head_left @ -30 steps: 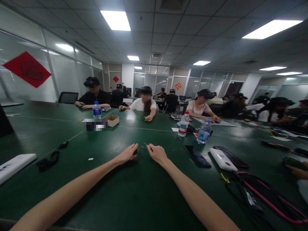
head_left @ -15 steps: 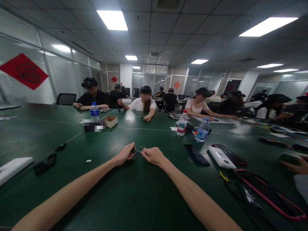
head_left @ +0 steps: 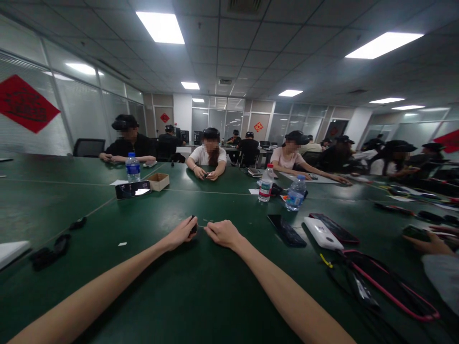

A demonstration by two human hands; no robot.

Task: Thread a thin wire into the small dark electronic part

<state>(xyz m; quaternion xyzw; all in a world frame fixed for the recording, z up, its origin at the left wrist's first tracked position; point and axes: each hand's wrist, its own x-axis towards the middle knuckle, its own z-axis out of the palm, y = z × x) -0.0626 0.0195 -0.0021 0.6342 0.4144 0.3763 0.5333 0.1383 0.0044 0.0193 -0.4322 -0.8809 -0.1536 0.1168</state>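
Observation:
Close to the middle of the green table (head_left: pixel 161 296), my left hand (head_left: pixel 179 235) is closed around a small dark object (head_left: pixel 194 224), whose kind I cannot make out. A thin pale strand (head_left: pixel 201 227) runs across the short gap from that object to my right hand (head_left: pixel 223 234). The fingers of my right hand are pinched together at the end of the strand. Both forearms reach forward low over the table, with the hands side by side and apart. My fingers hide most of the dark object.
To the right lie a dark phone (head_left: pixel 286 231), a white device (head_left: pixel 322 233) and pink-edged black gear (head_left: pixel 390 286) with cables. Bottles (head_left: pixel 266 184) and a small open box (head_left: pixel 158 182) stand farther back. Dark items (head_left: pixel 52 253) lie left. People sit around; a co-worker's hand (head_left: pixel 430 243) is at right.
The view has turned slightly right, shifting the scene left. My hands keep nearly the same pose and gap. The person opposite has brought both hands together on the table.

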